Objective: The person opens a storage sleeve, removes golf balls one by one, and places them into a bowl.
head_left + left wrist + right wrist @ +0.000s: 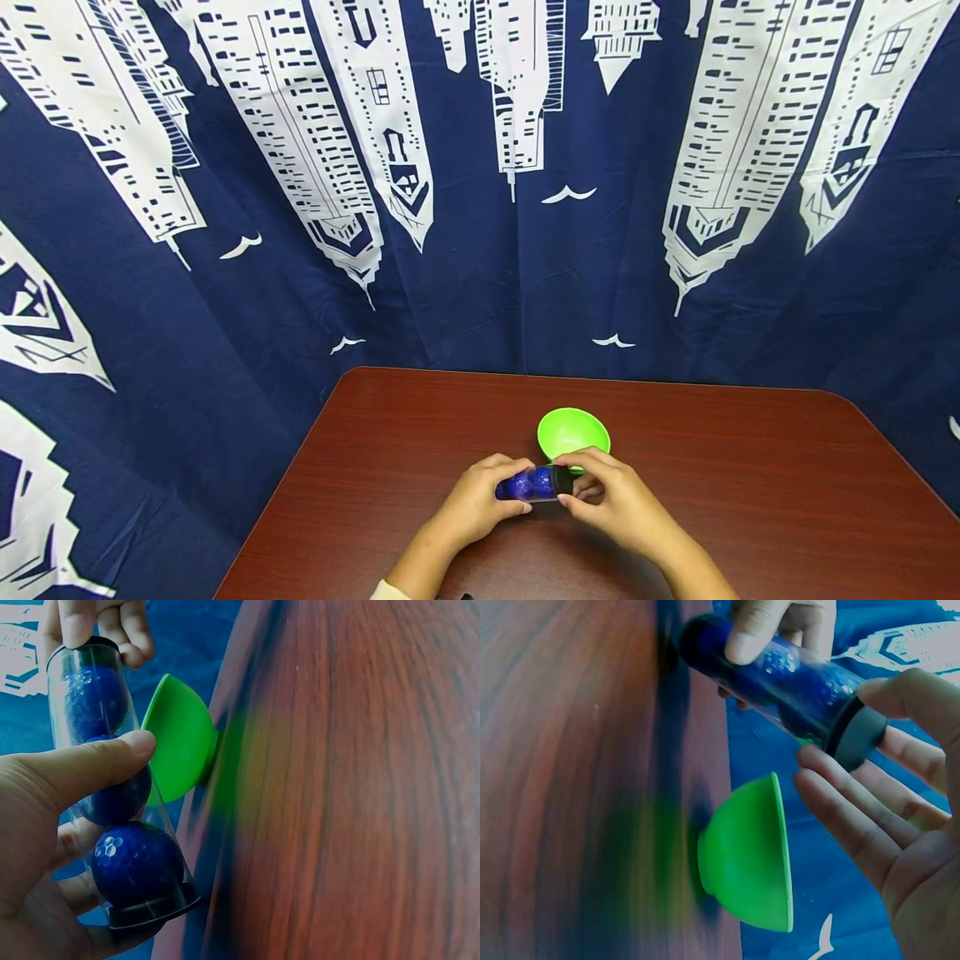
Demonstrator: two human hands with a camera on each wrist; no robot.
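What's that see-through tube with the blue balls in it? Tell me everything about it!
The clear plastic tube holds three dark blue dimpled balls in a row, with a black cap at each end. It lies roughly level above the brown wooden table, just in front of the green plastic bowl. The left hand grips its body, and the right hand pinches one black cap.

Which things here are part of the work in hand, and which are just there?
In hand:
clear tube of blue balls
black cap
left hand, gripping the tube
right hand, fingers at the cap
green bowl

Just there:
table
skyline cloth
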